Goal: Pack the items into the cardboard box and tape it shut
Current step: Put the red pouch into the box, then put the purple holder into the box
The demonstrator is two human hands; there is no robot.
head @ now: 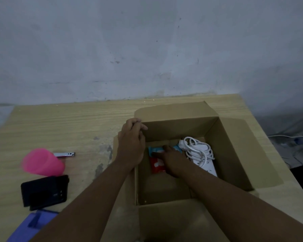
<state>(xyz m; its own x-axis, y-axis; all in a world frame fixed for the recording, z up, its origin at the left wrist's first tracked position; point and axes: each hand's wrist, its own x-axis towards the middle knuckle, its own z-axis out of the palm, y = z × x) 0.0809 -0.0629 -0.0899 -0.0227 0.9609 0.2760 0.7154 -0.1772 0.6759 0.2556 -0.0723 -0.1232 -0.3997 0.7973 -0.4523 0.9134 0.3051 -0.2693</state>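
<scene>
Left hand [131, 145] grips the box's [234, 154] left rim; right hand [173, 159] rests on a blue packet [156, 149] inside, grip unclear. Toward the counter's [68, 123] left edge lie the pink cup [42, 162] and wallet [44, 191], nearer the left hand.

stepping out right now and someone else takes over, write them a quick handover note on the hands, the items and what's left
Left hand grips the left wall of the cardboard box near its far corner. Right hand is inside the box, fingers laid on the blue packet.
In the box: blue packet, red packet, white power strip with its coiled cable.
Outside on the table: pink cup, small metal item, black case, blue flat item.
Left to do: pack whichever of those belong, fold the open flaps, tape shut. No tape in view.
</scene>
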